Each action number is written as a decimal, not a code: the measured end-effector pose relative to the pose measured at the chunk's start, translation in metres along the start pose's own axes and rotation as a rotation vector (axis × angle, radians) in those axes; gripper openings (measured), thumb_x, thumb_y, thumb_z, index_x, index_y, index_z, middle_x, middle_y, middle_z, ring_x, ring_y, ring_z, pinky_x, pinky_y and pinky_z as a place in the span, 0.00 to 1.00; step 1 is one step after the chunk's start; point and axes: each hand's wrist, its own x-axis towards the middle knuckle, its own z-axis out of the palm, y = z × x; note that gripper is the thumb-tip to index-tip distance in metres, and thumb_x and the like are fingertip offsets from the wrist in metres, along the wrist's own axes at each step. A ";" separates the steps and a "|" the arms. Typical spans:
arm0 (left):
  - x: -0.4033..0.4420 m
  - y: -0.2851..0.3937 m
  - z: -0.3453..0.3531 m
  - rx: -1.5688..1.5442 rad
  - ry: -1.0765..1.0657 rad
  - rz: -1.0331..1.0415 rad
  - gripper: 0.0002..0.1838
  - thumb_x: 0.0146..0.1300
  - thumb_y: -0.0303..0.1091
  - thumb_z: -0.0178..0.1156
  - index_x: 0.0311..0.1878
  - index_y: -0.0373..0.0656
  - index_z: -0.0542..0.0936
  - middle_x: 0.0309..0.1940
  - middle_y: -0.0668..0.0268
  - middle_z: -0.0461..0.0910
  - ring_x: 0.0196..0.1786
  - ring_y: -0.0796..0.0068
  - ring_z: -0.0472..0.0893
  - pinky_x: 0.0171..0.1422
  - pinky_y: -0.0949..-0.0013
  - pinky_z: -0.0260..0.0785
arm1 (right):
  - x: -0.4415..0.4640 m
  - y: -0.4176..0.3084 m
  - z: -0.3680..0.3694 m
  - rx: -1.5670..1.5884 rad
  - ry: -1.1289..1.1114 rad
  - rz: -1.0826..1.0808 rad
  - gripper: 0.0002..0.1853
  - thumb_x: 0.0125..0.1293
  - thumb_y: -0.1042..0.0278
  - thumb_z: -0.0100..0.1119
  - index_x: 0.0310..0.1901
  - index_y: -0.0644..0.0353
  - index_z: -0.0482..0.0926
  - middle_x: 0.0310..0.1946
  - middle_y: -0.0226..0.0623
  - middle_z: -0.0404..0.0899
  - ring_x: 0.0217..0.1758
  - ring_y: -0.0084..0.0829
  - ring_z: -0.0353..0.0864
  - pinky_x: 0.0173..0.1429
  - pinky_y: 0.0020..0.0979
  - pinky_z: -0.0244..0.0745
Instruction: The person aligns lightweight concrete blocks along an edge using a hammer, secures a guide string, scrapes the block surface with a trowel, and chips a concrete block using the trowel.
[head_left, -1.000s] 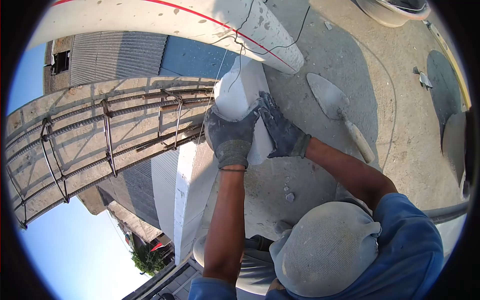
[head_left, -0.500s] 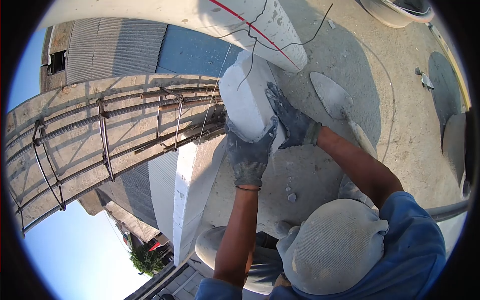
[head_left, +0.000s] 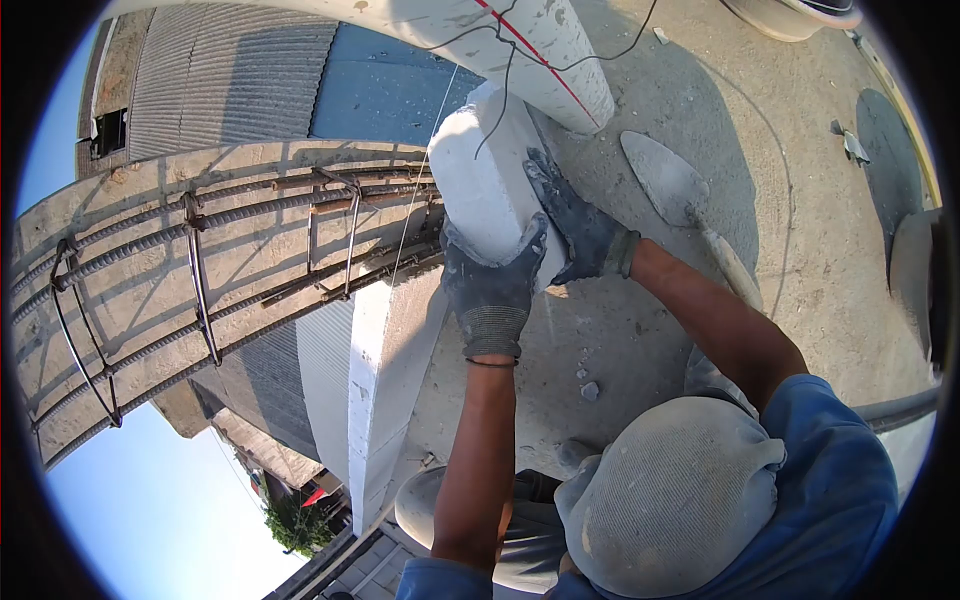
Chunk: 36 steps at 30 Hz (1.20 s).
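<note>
A white lightweight concrete block (head_left: 482, 180) stands close beside the end of a wall of pale blocks (head_left: 366, 400). My left hand (head_left: 492, 285), in a dark dusty glove, is wrapped around the block's near end, thumb and fingers on either side. Against the block's right face presses my right hand (head_left: 585, 225), gloved alike, its fingers stretched along that side. The block's underside is hidden. To the right of my right hand lies a trowel (head_left: 665, 178) on the concrete floor, its blade coated in grey dust.
Steel reinforcing bars (head_left: 150, 245) with wire ties run along the left. A large white pipe (head_left: 540, 60) with a red stripe and bent wire crosses above the block. A thin string (head_left: 412, 220) passes left of it. A bucket (head_left: 790, 18) sits at top right.
The whole view has shifted slightly. Both hands keep the same hold on the block, which has hardly moved against its surroundings.
</note>
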 end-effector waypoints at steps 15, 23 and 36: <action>0.004 -0.004 -0.010 0.003 -0.099 0.001 0.52 0.44 0.58 0.79 0.63 0.29 0.68 0.53 0.45 0.80 0.56 0.48 0.82 0.60 0.54 0.75 | -0.024 -0.011 0.008 -0.123 -0.187 0.355 0.66 0.50 0.46 0.77 0.78 0.71 0.42 0.78 0.61 0.45 0.82 0.55 0.44 0.84 0.43 0.44; -0.054 -0.084 -0.073 0.265 -0.258 0.475 0.43 0.50 0.53 0.77 0.61 0.35 0.69 0.57 0.52 0.75 0.59 0.57 0.78 0.62 0.60 0.74 | -0.102 -0.092 -0.106 -0.507 0.028 0.415 0.36 0.58 0.56 0.71 0.63 0.68 0.70 0.57 0.53 0.74 0.61 0.50 0.72 0.66 0.45 0.68; -0.126 -0.200 -0.152 0.485 -0.286 0.326 0.56 0.45 0.51 0.78 0.74 0.42 0.61 0.66 0.50 0.69 0.68 0.46 0.70 0.74 0.49 0.62 | -0.169 -0.039 -0.119 -0.545 -0.182 0.909 0.30 0.55 0.60 0.72 0.54 0.64 0.69 0.37 0.59 0.81 0.45 0.64 0.81 0.49 0.52 0.76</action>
